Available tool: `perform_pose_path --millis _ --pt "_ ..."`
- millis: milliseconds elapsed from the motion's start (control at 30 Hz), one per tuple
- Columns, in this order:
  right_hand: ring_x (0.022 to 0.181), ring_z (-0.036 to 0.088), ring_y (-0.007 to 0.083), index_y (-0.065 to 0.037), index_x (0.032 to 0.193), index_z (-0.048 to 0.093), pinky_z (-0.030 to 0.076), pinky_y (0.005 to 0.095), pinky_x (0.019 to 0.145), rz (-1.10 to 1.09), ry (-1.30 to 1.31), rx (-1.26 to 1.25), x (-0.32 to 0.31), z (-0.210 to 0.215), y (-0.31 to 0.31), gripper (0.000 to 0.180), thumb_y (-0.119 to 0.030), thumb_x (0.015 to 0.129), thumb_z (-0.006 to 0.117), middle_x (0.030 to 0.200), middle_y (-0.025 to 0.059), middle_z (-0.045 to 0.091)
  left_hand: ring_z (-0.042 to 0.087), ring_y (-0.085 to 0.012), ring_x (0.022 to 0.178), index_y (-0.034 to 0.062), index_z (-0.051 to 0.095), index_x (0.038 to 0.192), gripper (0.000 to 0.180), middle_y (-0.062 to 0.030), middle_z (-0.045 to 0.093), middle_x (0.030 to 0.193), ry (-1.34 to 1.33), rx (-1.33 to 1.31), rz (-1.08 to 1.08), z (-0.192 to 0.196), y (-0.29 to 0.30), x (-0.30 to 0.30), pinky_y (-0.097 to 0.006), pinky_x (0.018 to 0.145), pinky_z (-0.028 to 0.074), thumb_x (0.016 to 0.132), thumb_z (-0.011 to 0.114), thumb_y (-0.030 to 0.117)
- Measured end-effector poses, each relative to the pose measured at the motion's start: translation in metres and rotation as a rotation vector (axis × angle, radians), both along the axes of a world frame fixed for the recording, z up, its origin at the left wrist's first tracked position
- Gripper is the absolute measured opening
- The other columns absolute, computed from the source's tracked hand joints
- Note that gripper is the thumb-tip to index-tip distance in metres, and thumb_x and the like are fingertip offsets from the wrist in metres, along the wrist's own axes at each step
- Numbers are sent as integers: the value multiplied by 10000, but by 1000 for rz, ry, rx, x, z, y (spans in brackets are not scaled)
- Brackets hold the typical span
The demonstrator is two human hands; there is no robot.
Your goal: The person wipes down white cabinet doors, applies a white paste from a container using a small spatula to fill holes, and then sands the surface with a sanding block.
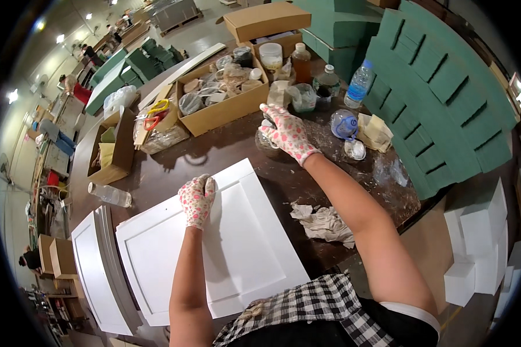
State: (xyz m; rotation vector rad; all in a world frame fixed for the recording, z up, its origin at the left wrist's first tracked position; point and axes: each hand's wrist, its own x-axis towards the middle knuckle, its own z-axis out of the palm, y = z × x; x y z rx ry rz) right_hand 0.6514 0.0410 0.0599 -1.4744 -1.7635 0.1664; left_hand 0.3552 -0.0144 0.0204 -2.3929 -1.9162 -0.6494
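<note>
A white cabinet door (pixel 243 243) with a recessed centre panel lies flat in front of me. Over its far edge is my left hand (pixel 197 199), in a white glove with pink spots; the fingers are curled together, and whatever they hold is hidden. Beyond the door's far right corner, my right hand (pixel 289 134), gloved alike, has its fingers bent over the top of a small clear jar (pixel 267 148). The hand covers much of that jar. A crumpled beige rag (pixel 324 224) rests on the dark table (pixel 226 149) below my right forearm.
More white doors (pixel 101 266) stack at left, near a clear bottle (pixel 110 195). Farther back stand a cardboard box of cups (pixel 223 92), red-handled scissors (pixel 151 122), several bottles and jars, and a blue-labelled water bottle (pixel 359 84). Stacked green panels (pixel 440 98) rise at right.
</note>
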Motion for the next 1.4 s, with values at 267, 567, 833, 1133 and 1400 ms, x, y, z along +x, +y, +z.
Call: perform_pose_path --millis 267,567,833,1133,1400 --pt "878 658 297 -41 1074 653 527 361 780 28 314 13 13 24 -2 236 -153 868 626 988 148 669 639 -297 856 99 702 1005 235 -104 691 923 -63 10 -47 -3 -3 -9 -415 788 487 856 616 259" --pt "997 614 319 -74 1073 657 491 393 863 -146 220 -5 96 -17 5 211 -142 884 594 1062 147 639 562 -287 1151 35 515 1294 532 -177 578 1237 -643 -290 -314 -5 62 88 -360 986 440 844 696 253" --pt "998 634 181 -88 1224 609 518 277 806 -7 507 66 66 2 -52 307 -72 922 556 1256 87 605 378 -405 1318 61 258 1466 945 -241 283 1486 -67 -351 -397 1 94 174 -420 1084 355 696 779 231" --pt "503 461 6 -54 1230 601 398 175 459 -71 985 -369 63 -15 -202 271 -131 995 490 868 27 667 497 -249 1186 80 365 1422 843 -114 451 1283 -496 -232 -522 28 87 122 -354 1028 419 691 780 28" --pt "770 637 83 -37 1269 560 529 218 681 264 1007 -560 -29 9 -239 310 -162 990 502 935 75 693 540 -276 1127 63 324 1460 978 -146 558 1269 -437 -107 -568 105 -108 35 -392 941 454 642 833 227"
